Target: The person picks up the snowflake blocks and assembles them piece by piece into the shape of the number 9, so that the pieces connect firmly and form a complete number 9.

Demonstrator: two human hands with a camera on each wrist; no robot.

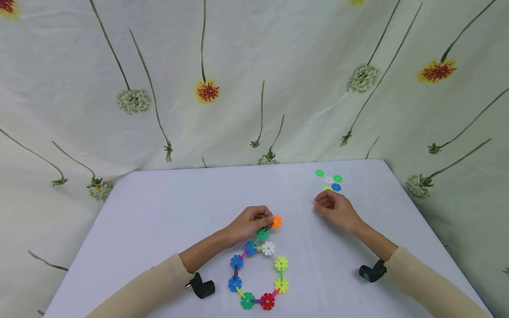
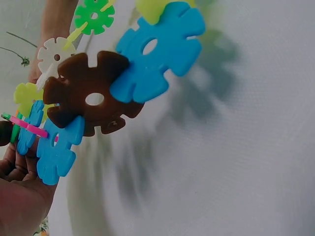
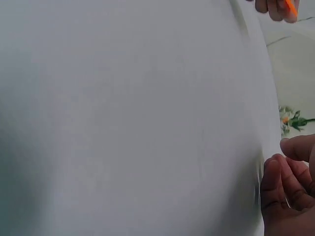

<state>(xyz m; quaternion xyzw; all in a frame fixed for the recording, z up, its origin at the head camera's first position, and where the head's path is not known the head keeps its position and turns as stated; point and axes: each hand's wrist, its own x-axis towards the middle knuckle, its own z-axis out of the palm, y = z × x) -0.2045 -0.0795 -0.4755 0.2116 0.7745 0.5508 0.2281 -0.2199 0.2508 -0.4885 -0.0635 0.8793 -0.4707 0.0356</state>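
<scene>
My left hand (image 1: pixel 247 224) pinches the upper end of a chain of notched plastic discs, at an orange disc (image 1: pixel 277 221) with a dark piece beside it. Below the fingers a green disc (image 1: pixel 263 234) joins this end to a ring of blue, white, yellow, red and green discs. In the left wrist view, a brown disc (image 2: pixel 74 105) slots into a blue disc (image 2: pixel 170 42) close to the camera. My right hand (image 1: pixel 338 210) holds nothing visible, its fingers bent and thumb apart, just in front of a loose yellow disc (image 1: pixel 328 188) that it partly covers.
Several loose discs lie toward the far right of the white-covered table (image 1: pixel 179 194), among them a green disc (image 1: pixel 320 173) and a blue disc (image 1: pixel 336 187). A flower-print cloth (image 1: pixel 238 53) hangs behind. Black wrist cameras (image 1: pixel 203 288) jut out beneath both sleeves.
</scene>
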